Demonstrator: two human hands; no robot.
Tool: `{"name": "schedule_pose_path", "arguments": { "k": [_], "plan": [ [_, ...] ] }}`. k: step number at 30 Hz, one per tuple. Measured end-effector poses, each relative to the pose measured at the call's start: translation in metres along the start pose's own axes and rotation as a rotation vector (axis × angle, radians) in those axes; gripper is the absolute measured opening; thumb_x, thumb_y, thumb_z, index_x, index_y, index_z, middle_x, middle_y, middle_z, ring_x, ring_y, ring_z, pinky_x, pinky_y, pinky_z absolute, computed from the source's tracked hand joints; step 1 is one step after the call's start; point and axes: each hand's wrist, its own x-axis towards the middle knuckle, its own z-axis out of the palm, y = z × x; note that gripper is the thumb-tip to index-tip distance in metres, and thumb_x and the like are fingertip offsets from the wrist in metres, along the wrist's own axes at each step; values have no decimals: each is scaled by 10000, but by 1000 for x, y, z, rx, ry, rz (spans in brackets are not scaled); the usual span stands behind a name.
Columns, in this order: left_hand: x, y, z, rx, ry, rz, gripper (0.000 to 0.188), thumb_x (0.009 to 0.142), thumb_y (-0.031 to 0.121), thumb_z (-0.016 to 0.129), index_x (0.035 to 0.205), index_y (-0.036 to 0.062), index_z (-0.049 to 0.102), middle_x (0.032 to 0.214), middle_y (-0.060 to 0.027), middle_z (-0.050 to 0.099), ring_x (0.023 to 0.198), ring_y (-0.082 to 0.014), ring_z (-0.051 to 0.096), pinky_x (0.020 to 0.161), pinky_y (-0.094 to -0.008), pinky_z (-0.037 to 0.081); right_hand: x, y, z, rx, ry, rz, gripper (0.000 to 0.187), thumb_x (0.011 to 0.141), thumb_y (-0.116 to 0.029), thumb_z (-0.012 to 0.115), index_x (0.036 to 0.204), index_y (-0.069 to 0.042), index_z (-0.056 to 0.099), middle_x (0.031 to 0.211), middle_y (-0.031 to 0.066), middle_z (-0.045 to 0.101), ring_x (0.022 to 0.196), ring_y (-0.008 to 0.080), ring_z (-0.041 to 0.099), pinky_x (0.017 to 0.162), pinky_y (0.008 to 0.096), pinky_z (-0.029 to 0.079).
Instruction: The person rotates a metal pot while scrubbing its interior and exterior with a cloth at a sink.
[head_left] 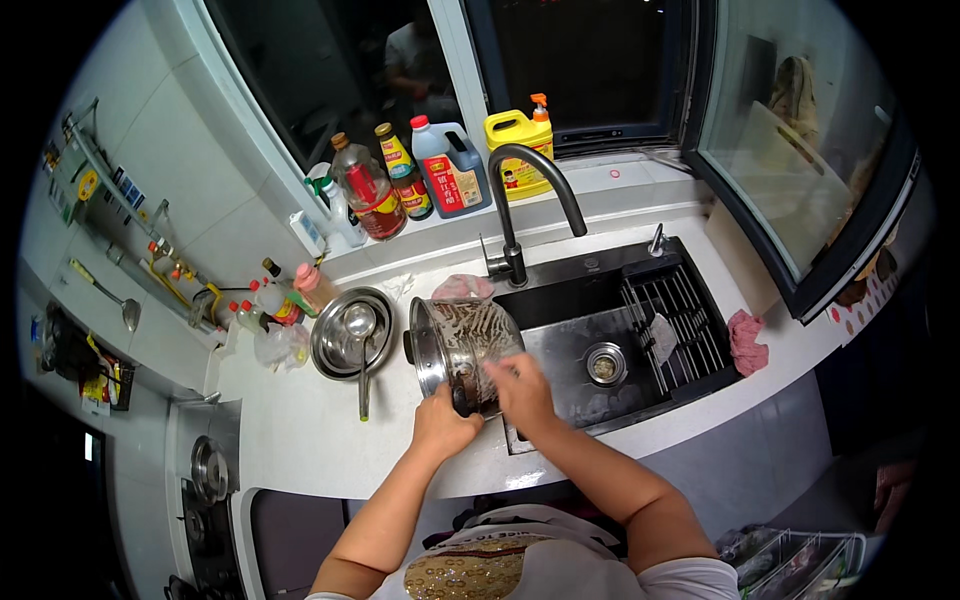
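Note:
A steel pot [462,340] lies tipped on its side at the sink's left edge, its rim facing left. Brownish, soapy-looking streaks cover its outer wall. My left hand [447,428] is closed round the pot's black side handle, close to the front of the counter. Against the streaked wall, my right hand [524,392] presses with bent fingers and is slightly blurred. Whatever those fingers hold, if anything, is hidden. Just right of the pot is the dark sink [570,340], and behind the pot lies a pink cloth [463,287].
A black faucet [512,220] arches behind the sink, and a rack [672,325] spans its right side. Left of the pot, a ladle [361,335] rests in a steel bowl [322,352]. Bottles [370,195] line the sill. An open window [800,170] juts in at right.

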Motion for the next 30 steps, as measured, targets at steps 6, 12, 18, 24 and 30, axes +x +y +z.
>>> {"name": "schedule_pose_path", "arguments": {
  "k": [6, 12, 18, 24, 30],
  "plan": [
    [-7, -5, 1, -19, 2, 60, 524, 624, 232, 674, 1004, -100, 534, 867, -314, 636, 855, -452, 628, 807, -452, 507, 6, -11, 5, 28, 28, -118, 246, 782, -8, 621, 998, -90, 704, 871, 128, 586, 821, 314, 576, 703, 385, 478],
    [-9, -26, 6, -83, -6, 88, 512, 628, 220, 680, 1008, -87, 527, 863, -312, 636, 846, -456, 626, 793, -460, 508, 18, 18, 4, -72, 60, 70, 318, 747, 11, 616, 1019, -128, 704, 900, 117, 590, 838, 305, 577, 710, 392, 476],
    [-16, -38, -7, -142, -33, 108, 499, 617, 175, 680, 1037, -60, 547, 840, -274, 649, 826, -425, 639, 761, -442, 513, -6, -9, -7, -55, -158, -331, 359, 752, -6, 614, 1087, -123, 669, 939, 105, 592, 884, 292, 565, 755, 405, 464],
    [-13, -46, -22, -181, -73, 124, 478, 610, 125, 666, 1047, -44, 567, 804, -251, 650, 790, -409, 640, 726, -411, 513, 16, -1, -4, -107, -159, -282, 270, 782, -97, 603, 1045, -110, 664, 979, 86, 602, 885, 255, 568, 724, 357, 456],
    [-7, -55, -23, -187, -88, 157, 446, 610, 118, 662, 1023, -24, 575, 782, -221, 643, 752, -390, 627, 704, -398, 501, 10, -4, 0, -105, -207, -379, 277, 783, -81, 587, 1050, -106, 655, 976, 77, 594, 903, 268, 562, 739, 383, 449]
  ]
}}
